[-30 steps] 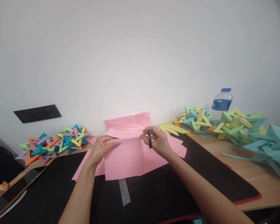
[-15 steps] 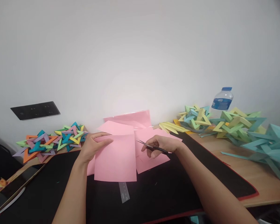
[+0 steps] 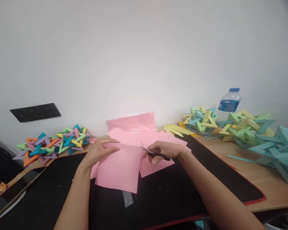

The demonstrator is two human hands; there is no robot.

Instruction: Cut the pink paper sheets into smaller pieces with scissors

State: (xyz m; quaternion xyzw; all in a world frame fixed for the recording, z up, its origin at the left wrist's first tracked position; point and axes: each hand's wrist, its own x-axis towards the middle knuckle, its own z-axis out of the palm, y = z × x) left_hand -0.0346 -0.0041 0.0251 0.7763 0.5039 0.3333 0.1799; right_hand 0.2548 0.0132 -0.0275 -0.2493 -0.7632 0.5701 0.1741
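Pinched at its upper left corner, a pink sheet of paper [image 3: 120, 169] is held by my left hand [image 3: 99, 150], thumb on the front. The sheet hangs slightly tilted above the black mat. My right hand [image 3: 160, 150] grips a pair of scissors [image 3: 158, 155] by the dark handles, blades pointing left. The blade tips are at the sheet's upper right corner; whether they touch the paper I cannot tell. More pink paper [image 3: 156, 167] lies behind and under my right hand. Below the held sheet, the end of a clear ruler [image 3: 127, 199] shows, the rest covered.
A clear pack of pink paper [image 3: 132, 121] leans on the wall. Folded multicoloured paper stars [image 3: 70, 140] and a phone [image 3: 16, 188] are at left. Yellow strips [image 3: 176, 130], green and blue paper stars [image 3: 247, 127] and a bottle [image 3: 229, 100] are at right. The black mat [image 3: 172, 198] has a red edge.
The held sheet has tilted, its lower edge swinging left and down. The scissors have moved slightly left and down, with their tips now at the sheet's upper right corner and the blades closer together.
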